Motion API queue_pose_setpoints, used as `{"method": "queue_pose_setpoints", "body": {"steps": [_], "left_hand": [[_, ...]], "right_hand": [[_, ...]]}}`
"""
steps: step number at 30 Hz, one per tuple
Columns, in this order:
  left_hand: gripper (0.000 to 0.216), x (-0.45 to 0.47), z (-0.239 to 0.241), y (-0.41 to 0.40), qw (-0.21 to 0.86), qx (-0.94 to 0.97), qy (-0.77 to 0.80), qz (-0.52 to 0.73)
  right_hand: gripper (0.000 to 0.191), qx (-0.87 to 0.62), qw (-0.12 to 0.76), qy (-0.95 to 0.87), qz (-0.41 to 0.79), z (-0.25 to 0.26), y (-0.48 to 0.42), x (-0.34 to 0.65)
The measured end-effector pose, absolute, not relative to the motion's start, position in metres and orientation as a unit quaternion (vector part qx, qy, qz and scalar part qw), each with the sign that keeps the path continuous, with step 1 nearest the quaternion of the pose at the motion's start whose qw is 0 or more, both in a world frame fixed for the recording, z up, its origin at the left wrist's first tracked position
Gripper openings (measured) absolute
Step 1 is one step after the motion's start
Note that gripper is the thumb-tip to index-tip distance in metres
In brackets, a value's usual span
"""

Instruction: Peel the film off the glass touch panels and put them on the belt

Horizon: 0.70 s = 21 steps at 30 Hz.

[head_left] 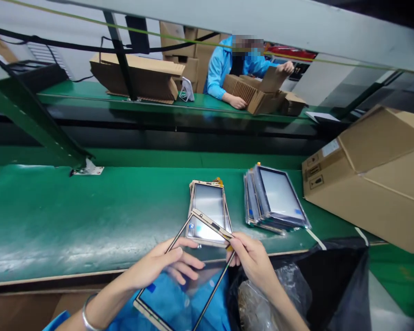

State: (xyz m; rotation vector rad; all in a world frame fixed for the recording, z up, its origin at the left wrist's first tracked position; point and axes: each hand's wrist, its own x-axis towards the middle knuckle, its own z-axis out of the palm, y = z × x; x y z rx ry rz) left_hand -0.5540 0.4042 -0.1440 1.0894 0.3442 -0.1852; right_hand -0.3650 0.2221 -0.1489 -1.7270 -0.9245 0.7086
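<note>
A clear glass touch panel (207,276) with a pale, dark-lined border is held tilted above my lap, below the bench edge. My right hand (250,255) pinches its upper right corner, by a small yellowish flex tail. My left hand (174,262) is at its left edge, thumb in front, with the other fingers seemingly behind the glass. Just beyond lies a short stack of similar pale-bordered panels (210,202) with orange tails. To its right sits a stack of plastic-wrapped panels (279,191) with dark frames.
A big open cardboard box (372,170) stands at the right of the green bench (89,216). Below it, a black bag (331,280) holds crumpled clear plastic (258,303). A green post (37,110) rises at left. Across the line, a person (221,69) in blue handles cardboard.
</note>
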Motion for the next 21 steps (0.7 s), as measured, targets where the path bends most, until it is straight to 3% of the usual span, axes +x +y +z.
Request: {"method": "queue_pose_setpoints", "body": {"steps": [7,12,17,21], "left_hand": [[0.037,-0.558,-0.119,0.415,0.732,0.637,0.179,-0.161],[0.033,-0.559,-0.109,0.414,0.65,0.731,0.121,-0.169],[0.034,-0.562,-0.107,0.413,0.644,0.741,0.101,-0.165],[0.038,-0.559,-0.108,0.415,0.689,0.684,0.127,-0.204]], "right_hand": [[0.019,-0.72,0.396,-0.554,0.132,-0.133,0.238,-0.363],[0.016,-0.663,0.328,-0.648,0.182,-0.091,0.261,-0.363],[0.018,-0.661,0.267,-0.681,0.17,-0.081,0.266,-0.364],[0.022,-0.646,0.261,-0.717,0.02,-0.093,0.262,-0.366]]}}
